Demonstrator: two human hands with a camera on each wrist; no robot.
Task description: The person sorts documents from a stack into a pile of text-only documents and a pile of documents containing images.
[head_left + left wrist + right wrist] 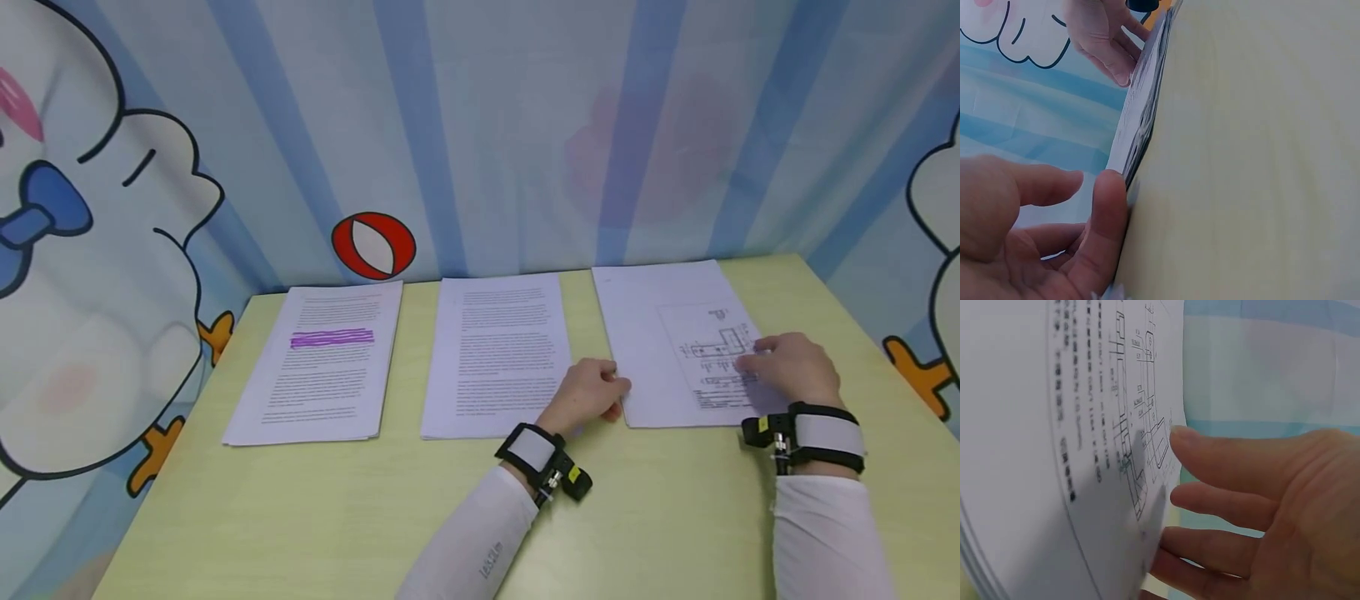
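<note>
A stack of paper (pixel 637 358) with a line drawing on its top sheet lies at the right of the table, between both hands. Beside its lower left edge is my left hand (pixel 588 392), a fingertip against the paper's side; the left wrist view shows the thumb (pixel 1054 184) apart from that finger. My right hand (pixel 801 367) is at the stack's right edge, thumb over the drawing. Seen from the right wrist, its fingers (pixel 1222 547) are loosely bent and spread along the sheet's edge, pinching nothing. Whether they touch the paper is unclear.
A stack of printed text (pixel 502 350) lies in the middle, partly behind the left wrist. Farther left is another stack (pixel 322 375) with purple marking across some lines. All lie on a pale yellow table (pixel 315 517) before a striped cartoon curtain (pixel 510 133).
</note>
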